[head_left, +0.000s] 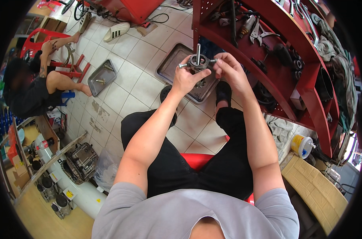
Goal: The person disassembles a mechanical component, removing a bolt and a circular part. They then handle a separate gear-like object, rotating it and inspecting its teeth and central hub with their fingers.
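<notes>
A round, dark metal part [198, 61] with an upright shiny shaft [198, 51] is up in front of me, above a shallow metal tray [163, 63]. My left hand [185, 81] wraps round the part's left and near side, its thumb lying across the front. A bolt-like end [182, 65] sticks out at the left. My right hand [231, 71] is closed, thumb and fingers pinching a similar bolt [212, 61] on the right side. Below the left thumb, toothed metal shows partly; the fingers hide the rest.
A red tool rack [284, 104] with pliers [256, 35] and other tools stands close on the right. To the left, a seated person [33, 85] is near a second metal tray [91, 81]. A shoe [117, 32] lies on the tiled floor. A white bucket [302, 145] stands at lower right.
</notes>
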{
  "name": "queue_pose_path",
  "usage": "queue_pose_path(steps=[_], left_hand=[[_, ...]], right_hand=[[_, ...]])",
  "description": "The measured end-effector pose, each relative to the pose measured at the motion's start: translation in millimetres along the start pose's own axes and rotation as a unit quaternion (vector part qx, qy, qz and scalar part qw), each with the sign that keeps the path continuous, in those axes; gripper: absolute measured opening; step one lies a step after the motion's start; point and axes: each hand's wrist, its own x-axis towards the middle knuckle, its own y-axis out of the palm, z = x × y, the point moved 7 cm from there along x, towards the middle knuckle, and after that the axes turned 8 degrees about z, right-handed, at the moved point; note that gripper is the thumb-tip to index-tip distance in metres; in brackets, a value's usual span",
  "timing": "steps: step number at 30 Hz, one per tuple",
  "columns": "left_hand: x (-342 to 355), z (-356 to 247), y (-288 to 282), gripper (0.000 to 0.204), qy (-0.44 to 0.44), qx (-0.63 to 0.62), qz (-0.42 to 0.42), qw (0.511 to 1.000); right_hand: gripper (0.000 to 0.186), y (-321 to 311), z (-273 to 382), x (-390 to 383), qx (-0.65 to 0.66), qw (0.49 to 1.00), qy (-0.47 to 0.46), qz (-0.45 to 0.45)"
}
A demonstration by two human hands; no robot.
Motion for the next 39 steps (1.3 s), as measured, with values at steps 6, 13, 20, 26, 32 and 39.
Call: queue_pose_path(steps=[6, 13, 20, 26, 32, 39], left_hand=[[0, -2, 1, 0.049, 0.004, 0.006, 0.012, 1.0], [0, -4, 0, 0.049, 0.014, 0.1, 0.021, 0.995], [-2, 1, 2, 0.049, -0.013, 0.001, 0.011, 1.0], [0, 1, 1, 0.045, -0.008, 0.007, 0.011, 1.0], [0, -1, -3, 0.045, -0.022, 0.007, -0.003, 1.0], [1, 22, -11, 0.041, -0.033, 0.017, -0.006, 0.999]], right_hand=[[0.02, -3, -3, 2, -0.014, 0.999, -0.038, 0.032], [0.018, -19, -20, 6, -0.047, 0.996, 0.066, 0.033], [0.023, 1, 5, 1, -0.001, 0.998, -0.05, -0.028], [0.023, -8, -11, 4, -0.042, 0.998, -0.001, 0.043], [0.023, -6, -1, 1, -0.002, 0.999, -0.011, -0.036], [0.019, -3, -5, 6, -0.009, 0.998, -0.047, 0.044]])
